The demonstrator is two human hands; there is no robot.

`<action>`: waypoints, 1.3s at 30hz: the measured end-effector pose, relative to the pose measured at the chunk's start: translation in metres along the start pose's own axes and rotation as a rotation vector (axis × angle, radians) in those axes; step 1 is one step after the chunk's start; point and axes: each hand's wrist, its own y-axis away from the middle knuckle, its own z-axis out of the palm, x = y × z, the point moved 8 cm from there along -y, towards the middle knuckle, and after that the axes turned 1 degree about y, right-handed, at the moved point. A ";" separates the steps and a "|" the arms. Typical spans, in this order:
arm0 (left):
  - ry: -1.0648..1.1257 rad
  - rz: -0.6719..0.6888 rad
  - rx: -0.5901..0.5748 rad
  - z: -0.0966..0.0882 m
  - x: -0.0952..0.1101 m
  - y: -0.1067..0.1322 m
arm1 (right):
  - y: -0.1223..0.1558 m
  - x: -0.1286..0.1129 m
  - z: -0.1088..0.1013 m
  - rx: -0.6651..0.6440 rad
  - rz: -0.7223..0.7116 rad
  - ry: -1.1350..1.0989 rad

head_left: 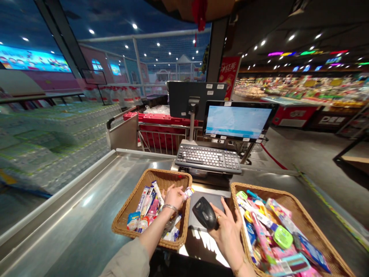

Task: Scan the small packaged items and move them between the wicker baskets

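My left hand is over the right part of the left wicker basket. Between its fingertips is a small wrapped packet, white with coloured print, near the basket's right rim. Toothbrush-like packs, tubes and small packets lie in that basket. My right hand grips a black barcode scanner, some fingers stretched out along its side. The scanner's head points up and left, toward the packet. Beneath it is a grey flat plate set in the counter, between the two baskets.
A second wicker basket, full of colourful packaged goods, stands at the right. Behind are a keyboard, a lit monitor and a shopping cart. The steel counter has a raised left edge.
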 end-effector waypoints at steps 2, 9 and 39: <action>0.010 0.002 0.009 0.001 -0.002 0.000 | 0.001 0.000 0.000 0.007 -0.001 0.008; 0.038 0.007 0.042 0.000 -0.004 0.001 | 0.003 0.002 0.000 -0.023 0.002 0.015; 0.178 -0.050 0.085 -0.018 0.027 0.007 | -0.005 -0.011 -0.018 0.015 -0.009 -0.017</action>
